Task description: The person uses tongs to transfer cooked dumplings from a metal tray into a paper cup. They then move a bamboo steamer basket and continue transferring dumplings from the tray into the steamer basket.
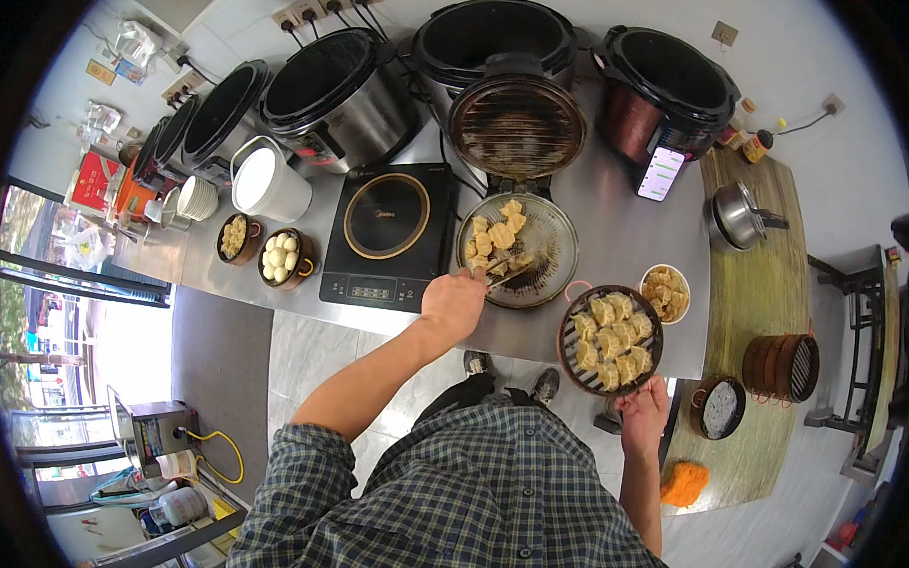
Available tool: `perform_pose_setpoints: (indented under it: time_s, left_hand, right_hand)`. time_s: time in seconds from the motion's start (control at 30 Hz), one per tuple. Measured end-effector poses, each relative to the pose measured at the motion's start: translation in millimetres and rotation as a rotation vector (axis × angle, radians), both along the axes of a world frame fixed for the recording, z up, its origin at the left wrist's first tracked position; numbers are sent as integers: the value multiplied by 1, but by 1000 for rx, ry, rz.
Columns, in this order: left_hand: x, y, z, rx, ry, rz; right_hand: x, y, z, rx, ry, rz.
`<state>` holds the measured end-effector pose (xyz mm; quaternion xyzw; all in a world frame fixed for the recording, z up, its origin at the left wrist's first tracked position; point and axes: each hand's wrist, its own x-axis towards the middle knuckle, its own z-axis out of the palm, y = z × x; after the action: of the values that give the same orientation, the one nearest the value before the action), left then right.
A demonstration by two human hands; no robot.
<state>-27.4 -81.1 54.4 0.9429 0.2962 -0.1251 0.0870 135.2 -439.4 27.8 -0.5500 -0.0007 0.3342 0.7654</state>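
My left hand point(455, 302) is closed on slim metal tongs point(502, 276), whose tips reach into the round pan of an electric griddle point(553, 269). Several browned dumplings point(483, 248) lie on the left and upper side of that pan, and its ridged lid point(517, 126) stands raised behind. My right hand point(644, 409) grips the near rim of a round steamer basket point(573, 363), held at the counter's front edge. Pale dumplings point(613, 342) sit in it on a slatted base. Just beyond the basket stands a white bowl point(666, 294) of browned dumplings.
An induction cooktop point(391, 232) is left of the griddle. Several electric pressure cookers point(336, 100) line the wall. A white bucket point(271, 184) and small baskets of food point(287, 257) stand at left. On the wooden table point(754, 294) at right are a metal pot point(737, 214) and stacked steamers point(780, 366).
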Motion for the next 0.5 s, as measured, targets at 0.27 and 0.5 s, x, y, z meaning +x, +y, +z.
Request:
perform_pose_setpoints:
  time_s: [0.27,0.5]
  left_hand:
    - [-27,12,1,-215,-158,121]
    - [-32,-19,5,29,-32,35]
  right_hand:
    - [1,-6,-4,-6,10,-28]
    - [3,-8,0,-30,39,-17]
